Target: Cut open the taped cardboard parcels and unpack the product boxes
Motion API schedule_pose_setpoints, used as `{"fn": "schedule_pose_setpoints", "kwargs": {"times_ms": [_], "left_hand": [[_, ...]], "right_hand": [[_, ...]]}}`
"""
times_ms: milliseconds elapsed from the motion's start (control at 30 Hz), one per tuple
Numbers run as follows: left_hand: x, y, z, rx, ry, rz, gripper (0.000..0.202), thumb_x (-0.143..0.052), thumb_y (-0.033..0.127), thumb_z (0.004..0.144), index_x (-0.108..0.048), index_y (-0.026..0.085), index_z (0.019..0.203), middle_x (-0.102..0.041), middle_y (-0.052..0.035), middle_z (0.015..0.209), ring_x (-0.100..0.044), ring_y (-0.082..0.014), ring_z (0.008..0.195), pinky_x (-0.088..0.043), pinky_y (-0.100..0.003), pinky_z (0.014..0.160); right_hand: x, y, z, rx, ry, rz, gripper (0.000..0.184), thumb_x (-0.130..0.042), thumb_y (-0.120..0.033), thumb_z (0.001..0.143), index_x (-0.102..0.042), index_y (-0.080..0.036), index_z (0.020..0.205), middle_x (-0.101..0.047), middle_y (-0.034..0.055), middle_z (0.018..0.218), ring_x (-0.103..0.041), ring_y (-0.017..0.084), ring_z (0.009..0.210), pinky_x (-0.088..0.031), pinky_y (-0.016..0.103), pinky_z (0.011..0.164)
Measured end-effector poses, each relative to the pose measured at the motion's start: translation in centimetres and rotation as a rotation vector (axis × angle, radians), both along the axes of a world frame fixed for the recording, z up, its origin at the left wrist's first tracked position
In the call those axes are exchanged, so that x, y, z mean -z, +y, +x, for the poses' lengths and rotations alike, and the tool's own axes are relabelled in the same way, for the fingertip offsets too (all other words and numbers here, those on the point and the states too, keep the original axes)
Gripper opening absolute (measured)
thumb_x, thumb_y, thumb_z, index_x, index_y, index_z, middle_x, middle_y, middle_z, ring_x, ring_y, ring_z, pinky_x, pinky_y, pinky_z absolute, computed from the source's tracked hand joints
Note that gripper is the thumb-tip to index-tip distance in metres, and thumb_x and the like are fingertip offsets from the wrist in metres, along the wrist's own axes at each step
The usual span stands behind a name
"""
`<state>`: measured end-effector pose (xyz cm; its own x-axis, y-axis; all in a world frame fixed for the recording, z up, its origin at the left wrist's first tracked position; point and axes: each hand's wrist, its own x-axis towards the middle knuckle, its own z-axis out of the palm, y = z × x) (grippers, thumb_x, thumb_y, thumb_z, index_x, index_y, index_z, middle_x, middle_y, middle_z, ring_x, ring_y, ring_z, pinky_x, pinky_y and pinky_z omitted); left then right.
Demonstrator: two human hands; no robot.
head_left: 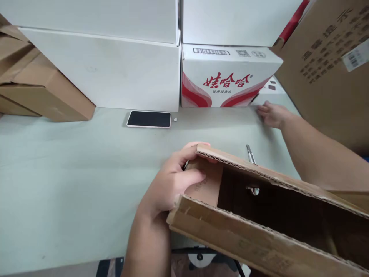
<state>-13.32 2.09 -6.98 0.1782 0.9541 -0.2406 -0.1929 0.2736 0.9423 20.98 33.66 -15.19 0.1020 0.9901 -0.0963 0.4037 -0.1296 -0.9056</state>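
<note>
My left hand (pixel 173 181) grips the end of an open cardboard box (pixel 236 238), thumb inside on the end flap and fingers around the outside. The long, narrow box is tilted at the lower right, its dark inside facing up, with a small hole in one wall. At the back right, my right hand (pixel 272 114) is reached out low over the table, fingers curled together beside a white box with red print (pixel 227 86). What those fingers hold, if anything, is hidden. A utility knife (pixel 250 154) lies just behind the cardboard box, partly covered by it.
A phone (pixel 149 119) lies on the pale green table (pixel 86 173) with a small white scrap (pixel 175 119) beside it. Stacked white boxes (pixel 115 69) line the back. Brown cartons (pixel 49 84) stand at the left, and a large printed carton (pixel 331 77) at the right.
</note>
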Motion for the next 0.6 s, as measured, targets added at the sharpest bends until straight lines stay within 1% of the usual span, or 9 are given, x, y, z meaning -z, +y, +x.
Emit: {"fn": "schedule_pose_setpoints", "kwargs": {"times_ms": [67,133,233,300,367,467,533,567,600], "left_hand": [[0.2,0.2,0.1,0.001,0.020,0.038,0.032,-0.066,0.022,0.071,-0.078,0.032,0.100,-0.073,0.0024,0.127,-0.069,-0.0313,0.120,-0.054,-0.046,0.106],[0.5,0.3,0.2,0.001,0.032,0.077,0.030,-0.065,0.021,0.071,-0.078,0.032,0.097,-0.073,0.0028,0.126,-0.067,-0.0307,0.123,-0.051,-0.045,0.110],[0.7,0.2,0.3,-0.002,0.031,0.129,0.029,-0.064,0.020,0.073,-0.077,0.030,0.096,-0.074,0.0018,0.119,-0.066,-0.0302,0.126,-0.045,-0.046,0.118],[0.6,-0.1,0.3,-0.025,0.045,0.153,0.030,-0.062,0.019,0.075,-0.076,0.030,0.099,-0.072,0.0011,0.122,-0.064,-0.0298,0.128,-0.043,-0.047,0.120],[0.4,-0.5,0.2,-0.042,0.082,0.193,0.031,-0.060,0.020,0.076,-0.077,0.029,0.100,-0.065,0.0008,0.137,-0.060,-0.0300,0.133,-0.045,-0.047,0.120],[0.0,-1.1,0.1,-0.035,0.166,0.354,0.033,-0.060,0.019,0.076,-0.079,0.031,0.101,-0.053,0.0019,0.153,-0.047,-0.0301,0.147,-0.045,-0.044,0.121],[-0.2,-1.4,0.2,-0.031,0.222,0.451,0.039,-0.061,0.019,0.076,-0.080,0.035,0.106,-0.052,0.0005,0.151,-0.041,-0.0288,0.151,-0.047,-0.042,0.120],[-0.2,-1.6,0.3,-0.021,0.244,0.476,0.042,-0.061,0.020,0.077,-0.080,0.037,0.110,-0.052,-0.0008,0.148,-0.041,-0.0285,0.150,-0.050,-0.041,0.117],[-0.3,-1.7,0.5,-0.003,0.261,0.488,0.044,-0.061,0.021,0.078,-0.079,0.038,0.114,-0.052,-0.0018,0.146,-0.043,-0.0285,0.148,-0.053,-0.040,0.113]], "right_hand": [[0.2,-1.1,-1.0,0.037,0.054,-0.089,0.019,-0.050,-0.035,0.105,-0.064,-0.022,0.109,-0.071,0.0082,0.126,-0.068,0.017,0.116,-0.053,0.039,0.108],[-0.2,-3.4,-1.6,0.064,0.086,-0.147,0.017,-0.046,-0.031,0.103,-0.062,-0.024,0.103,-0.072,0.0074,0.127,-0.067,0.016,0.121,-0.049,0.037,0.114],[-2.1,-9.5,-1.4,0.057,0.125,-0.125,0.018,-0.046,-0.034,0.100,-0.062,-0.026,0.103,-0.073,0.0071,0.128,-0.067,0.017,0.126,-0.047,0.038,0.118],[-4.2,-15.0,-0.8,0.043,0.143,-0.005,0.018,-0.051,-0.038,0.096,-0.064,-0.028,0.103,-0.074,0.0060,0.121,-0.069,0.021,0.125,-0.047,0.043,0.120],[-6.8,-20.8,-0.2,0.025,0.143,0.132,0.015,-0.059,-0.040,0.089,-0.066,-0.033,0.099,-0.075,0.0036,0.107,-0.070,0.026,0.119,-0.048,0.052,0.119],[-10.8,-28.4,0.1,0.025,0.077,0.331,0.006,-0.067,-0.043,0.086,-0.072,-0.042,0.090,-0.070,0.0025,0.098,-0.070,0.031,0.113,-0.051,0.058,0.114],[-13.4,-32.0,-0.1,0.016,-0.056,0.526,0.007,-0.071,-0.040,0.085,-0.074,-0.045,0.086,-0.068,0.0028,0.096,-0.070,0.032,0.106,-0.055,0.058,0.104],[-14.6,-33.2,-0.3,-0.015,-0.171,0.629,0.010,-0.073,-0.036,0.085,-0.075,-0.046,0.085,-0.068,0.0031,0.095,-0.070,0.032,0.100,-0.056,0.057,0.097],[-15.7,-34.0,-0.6,-0.094,-0.304,0.721,0.014,-0.073,-0.033,0.085,-0.076,-0.046,0.085,-0.069,0.0032,0.092,-0.070,0.032,0.094,-0.057,0.056,0.089]]}}
